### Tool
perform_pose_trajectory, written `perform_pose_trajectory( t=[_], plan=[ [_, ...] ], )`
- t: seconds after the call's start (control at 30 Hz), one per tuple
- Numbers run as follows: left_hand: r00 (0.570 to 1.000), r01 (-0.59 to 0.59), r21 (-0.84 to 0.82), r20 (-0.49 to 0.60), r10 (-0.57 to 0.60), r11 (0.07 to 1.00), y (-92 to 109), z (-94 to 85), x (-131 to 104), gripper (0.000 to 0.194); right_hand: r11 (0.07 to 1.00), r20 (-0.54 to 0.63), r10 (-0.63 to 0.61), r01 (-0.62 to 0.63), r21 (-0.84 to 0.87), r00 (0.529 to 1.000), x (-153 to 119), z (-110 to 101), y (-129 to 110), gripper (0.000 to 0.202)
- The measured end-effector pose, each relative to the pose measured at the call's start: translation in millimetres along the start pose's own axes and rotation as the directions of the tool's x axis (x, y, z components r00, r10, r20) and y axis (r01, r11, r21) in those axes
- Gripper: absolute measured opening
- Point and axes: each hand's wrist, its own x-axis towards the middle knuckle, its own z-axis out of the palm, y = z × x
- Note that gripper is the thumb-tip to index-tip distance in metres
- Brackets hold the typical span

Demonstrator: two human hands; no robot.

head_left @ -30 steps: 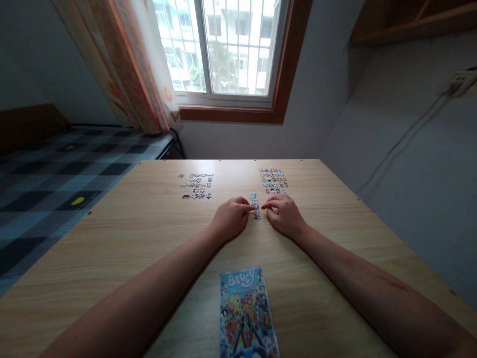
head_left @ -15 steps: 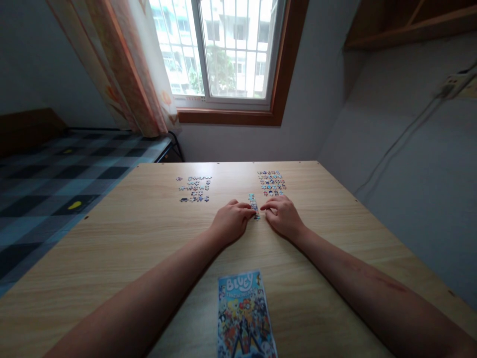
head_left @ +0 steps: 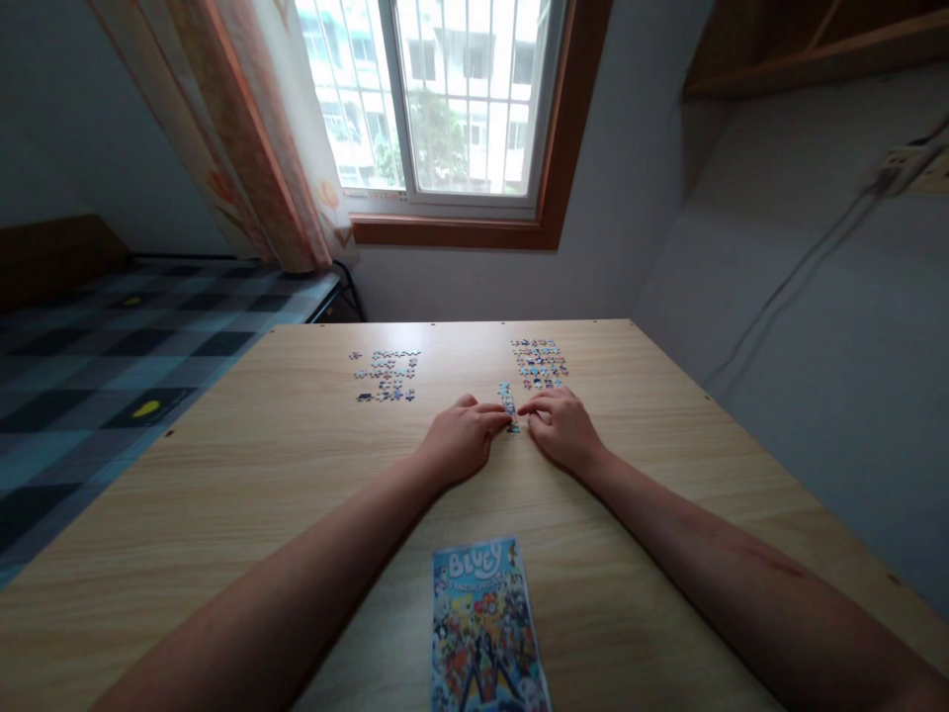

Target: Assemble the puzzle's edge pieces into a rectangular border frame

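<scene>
- Just changed: L hand (head_left: 458, 440) now reaches a bit farther over the strip (head_left: 506, 398); prob. steadying or nudging its near end.
- L fingers: close together, tips on/over strip; can't tell if pinching a pc.
- R hand (head_left: 564, 430): index out, thumb apart below it, tip just beside strip's R edge; no pc visible in it.
- Strip: approx. mid-worktop (head_left: 297, 475), betw. both hands, running away from the person.
- Count: 2 hands, 1 strip, 2 groups of loose pcs. L group (head_left: 386, 375) has 1 pc set off at its far L; R group (head_left: 541, 362) lies in approx. 5 rows. Pcs too small to count reliably.
- Also 1 Bluey pic (head_left: 485, 623), flat on worktop betw. forearms, nearest the person.
- Bkgd: 1 bed (head_left: 96, 366) at L, 1 window (head_left: 474, 99) ahead.
</scene>
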Motion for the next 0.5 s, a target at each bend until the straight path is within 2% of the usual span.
perform_pose_trajectory(
  t=[0.33,0.5],
  plan=[
    [1.000,-0.006,0.016,0.011,0.006,1.000,3.1,-1.4,1.0,0.039,1.000,-0.039,-0.011,0.012,0.023,0.999,0.9,0.9,2.6,0.023],
    [0.996,0.060,-0.069,-0.056,-0.064,0.996,-1.3,1.8,-0.6,0.038,0.999,-0.064,-0.018,0.020,0.031,0.998,1.1,0.8,4.0,0.023]
  ],
)
